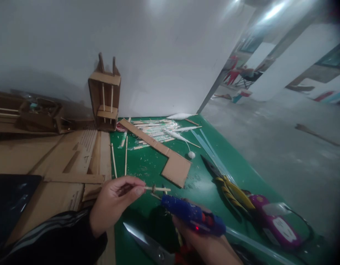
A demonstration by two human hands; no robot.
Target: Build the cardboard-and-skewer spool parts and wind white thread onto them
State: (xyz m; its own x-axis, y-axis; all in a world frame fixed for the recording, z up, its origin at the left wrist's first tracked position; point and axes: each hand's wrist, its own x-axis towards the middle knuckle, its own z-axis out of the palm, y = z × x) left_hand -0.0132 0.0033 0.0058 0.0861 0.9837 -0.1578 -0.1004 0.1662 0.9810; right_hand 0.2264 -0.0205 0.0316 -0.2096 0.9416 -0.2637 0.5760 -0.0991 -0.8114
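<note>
I have the thin stick pinched in the left hand, above the green table, nearer its left edge; the right hand wraps the blue glue gun, nozzle just beside the stick. Beyond lies cardboard; yellow-handled shears near the right edge.

My left hand has a small stick. Just to its right, my right hand has the glue gun. The scissors lie closer to me, on the table. In front of my hands is a cut cardboard piece, with packed sticks behind it, near the wall. On my left are cardboard sheets, and a cardboard box stands at their far end.
</note>
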